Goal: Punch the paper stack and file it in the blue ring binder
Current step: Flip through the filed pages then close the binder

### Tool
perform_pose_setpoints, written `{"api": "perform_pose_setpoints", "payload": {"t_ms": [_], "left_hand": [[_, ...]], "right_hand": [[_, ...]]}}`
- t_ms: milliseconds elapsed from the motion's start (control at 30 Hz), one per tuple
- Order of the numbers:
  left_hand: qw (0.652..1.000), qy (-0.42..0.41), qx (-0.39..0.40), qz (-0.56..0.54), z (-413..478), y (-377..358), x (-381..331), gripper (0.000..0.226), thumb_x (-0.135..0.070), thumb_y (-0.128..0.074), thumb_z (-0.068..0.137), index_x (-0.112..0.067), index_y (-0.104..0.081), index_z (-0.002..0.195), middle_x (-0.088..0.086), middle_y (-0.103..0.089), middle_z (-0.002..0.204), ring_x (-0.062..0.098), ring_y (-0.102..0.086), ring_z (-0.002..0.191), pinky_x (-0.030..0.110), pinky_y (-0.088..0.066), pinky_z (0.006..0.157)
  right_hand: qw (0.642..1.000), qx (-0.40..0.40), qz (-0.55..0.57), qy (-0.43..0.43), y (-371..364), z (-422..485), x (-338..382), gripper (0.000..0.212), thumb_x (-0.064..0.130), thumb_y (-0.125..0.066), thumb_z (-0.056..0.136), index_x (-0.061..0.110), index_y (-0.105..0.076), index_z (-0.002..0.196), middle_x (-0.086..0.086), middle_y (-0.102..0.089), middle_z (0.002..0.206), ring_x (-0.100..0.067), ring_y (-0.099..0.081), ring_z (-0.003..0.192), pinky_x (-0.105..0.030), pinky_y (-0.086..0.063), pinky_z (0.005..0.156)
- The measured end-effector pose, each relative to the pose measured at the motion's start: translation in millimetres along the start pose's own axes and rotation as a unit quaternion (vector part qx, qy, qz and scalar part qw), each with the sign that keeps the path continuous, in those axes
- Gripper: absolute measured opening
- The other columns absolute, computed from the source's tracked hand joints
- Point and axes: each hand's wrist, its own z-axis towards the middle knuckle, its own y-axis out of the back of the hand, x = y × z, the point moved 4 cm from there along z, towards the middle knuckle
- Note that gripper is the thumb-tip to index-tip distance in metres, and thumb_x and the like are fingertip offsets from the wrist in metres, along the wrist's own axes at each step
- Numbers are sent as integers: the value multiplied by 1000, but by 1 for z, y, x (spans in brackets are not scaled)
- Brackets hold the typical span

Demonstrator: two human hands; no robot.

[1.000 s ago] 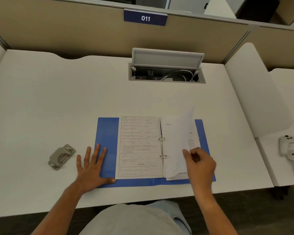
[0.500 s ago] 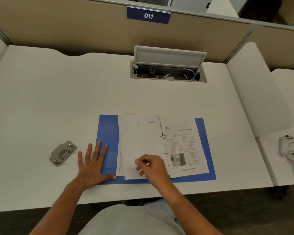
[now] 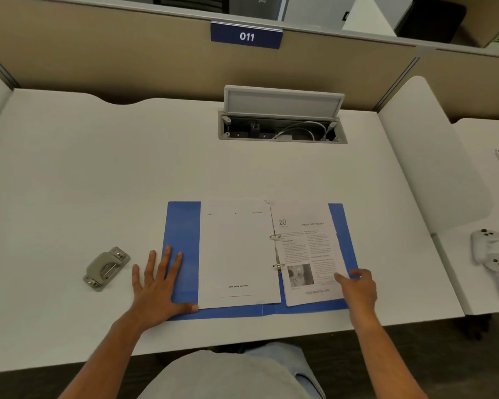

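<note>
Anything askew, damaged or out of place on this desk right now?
Only mildly: the right-hand page sits tilted against the blue ring binder, its bottom edge slanting. The right hand is at its outer edge. The hole punch lies slanted beside the left hand. No damage visible.

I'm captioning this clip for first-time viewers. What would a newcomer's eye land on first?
The open blue ring binder lies at the near edge of the desk, printed pages on both sides of its metal rings. The left hand lies flat on its left cover; the right hand is at the lower corner of the right page. A grey hole punch sits left of the binder.
</note>
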Motion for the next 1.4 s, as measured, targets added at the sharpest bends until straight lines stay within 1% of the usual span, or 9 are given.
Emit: {"api": "perform_pose_setpoints", "payload": {"t_ms": [233,400,700,767,867,967,1033,1167,1400], "left_hand": [[1000,2,3,-2,0,1,0,144,-111,-39,54,-38,20,163,-10,37,170,29,37,156,66,20,121],[1000,0,0,-3,-1,1,-1,144,-112,-37,54,-38,20,163,-9,37,170,29,36,156,65,21,121],[1000,-2,2,-2,0,0,0,144,-111,-40,55,-38,21,163,-10,37,170,30,35,157,67,18,122],[1000,0,3,-2,0,0,0,144,-111,-41,55,-38,22,163,-10,37,169,29,36,156,67,18,122],[1000,0,0,-3,-1,0,0,144,-110,-41,55,-39,21,163,-10,37,170,28,38,156,66,19,121],[1000,0,-4,-3,-1,-1,0,144,-110,-41,55,-38,19,164,-9,35,171,29,36,156,66,19,121],[1000,1,-7,-2,0,-1,1,144,-111,-41,55,-38,18,164,-9,33,172,29,34,157,66,19,121],[1000,3,-5,6,1,-1,1,143,-111,-39,55,-38,21,163,-10,37,170,28,37,156,65,20,121],[1000,5,-4,3,0,0,-1,143,-110,-40,55,-38,21,163,-10,36,170,28,37,156,65,20,121]], "right_hand": [[991,2,120,-65,-1,-9,-15,49,11,-86,88,11,-54,126,-13,-62,123,-31,-62,109,-44,-58,94],[995,-50,54,-74,5,-17,-26,40,16,-87,87,15,-58,116,-15,-64,125,-39,-63,115,-53,-58,97],[979,-50,161,-111,3,-31,-28,32,8,-83,90,6,-64,116,-13,-67,117,-31,-65,105,-45,-58,94],[979,-52,173,-95,6,-36,-22,23,10,-82,91,7,-67,108,-14,-71,112,-35,-70,105,-49,-62,93],[983,-84,163,-11,18,-58,2,13,11,-81,93,4,-70,97,-12,-72,96,-33,-72,93,-39,-60,79],[981,-93,156,73,25,-85,32,11,15,-81,93,8,-73,93,-7,-74,89,-22,-71,84,-45,-63,84],[978,-67,159,121,24,-104,51,10,16,-81,93,11,-73,94,-5,-75,90,-18,-71,84,-41,-64,83],[961,65,169,210,0,-158,92,11,17,-82,91,14,-72,88,1,-74,84,-7,-69,82,-14,-57,66],[926,295,133,192,-83,-218,106,16,23,-88,87,20,-74,80,1,-76,84,-9,-71,81,-18,-58,72]]}}
